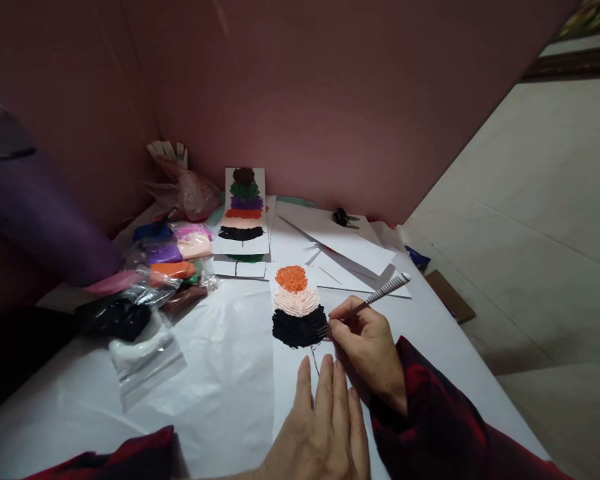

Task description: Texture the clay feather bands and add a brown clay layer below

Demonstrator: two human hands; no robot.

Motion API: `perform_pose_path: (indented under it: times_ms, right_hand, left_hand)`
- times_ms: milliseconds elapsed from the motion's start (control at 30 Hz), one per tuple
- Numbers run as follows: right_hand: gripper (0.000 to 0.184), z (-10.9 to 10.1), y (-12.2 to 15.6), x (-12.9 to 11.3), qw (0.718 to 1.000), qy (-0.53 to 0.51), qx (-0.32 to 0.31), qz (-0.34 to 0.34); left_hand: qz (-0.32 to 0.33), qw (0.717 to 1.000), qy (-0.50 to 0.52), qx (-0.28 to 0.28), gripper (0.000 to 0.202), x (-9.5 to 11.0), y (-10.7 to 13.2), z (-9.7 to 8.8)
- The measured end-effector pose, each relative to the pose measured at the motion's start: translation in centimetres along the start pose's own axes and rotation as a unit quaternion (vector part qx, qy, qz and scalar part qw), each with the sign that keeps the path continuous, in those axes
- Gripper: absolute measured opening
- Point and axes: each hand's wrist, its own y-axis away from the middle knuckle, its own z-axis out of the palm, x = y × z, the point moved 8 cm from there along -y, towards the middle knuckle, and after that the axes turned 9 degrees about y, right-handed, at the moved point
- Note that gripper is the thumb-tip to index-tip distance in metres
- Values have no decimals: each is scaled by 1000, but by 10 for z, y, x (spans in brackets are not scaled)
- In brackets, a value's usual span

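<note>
My right hand (369,347) pinches a thin metal tool (375,298) with a textured handle. Its tip touches the right edge of the black clay layer (298,327) on a white card (300,373). Above the black layer lie a cream layer (296,301) and an orange layer (291,278), all with ridged texture. My left hand (323,430) lies flat on the card just below the clay, fingers stretched out and together. Both sleeves are dark red.
A finished card (243,210) with stacked coloured clay layers leans at the back. Bags of coloured clay (167,263) lie at the left, with a clear bag (143,360) nearer. White sheets (350,247) and a dark small object (341,217) lie behind. A purple blurred shape (35,213) looms left.
</note>
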Motion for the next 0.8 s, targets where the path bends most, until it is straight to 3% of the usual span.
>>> perform_pose_path:
  times_ms: [200,333,567,800]
  right_hand:
    - [9,1,0,0,1000,10,-2,-1]
    - [9,1,0,1,1000,9,-3,3]
    - [9,-6,0,10,999,-7,42,6]
    - [12,-1,-2,4,999,-50,15,3]
  left_hand:
    - [3,1000,2,5,38,-1,-3,-5]
    - [0,999,8,32,54,-1,-4,-6]
    - [8,1000,8,3,62,1,-1,1]
    - [1,1000,8,27,61,0,-1,-3]
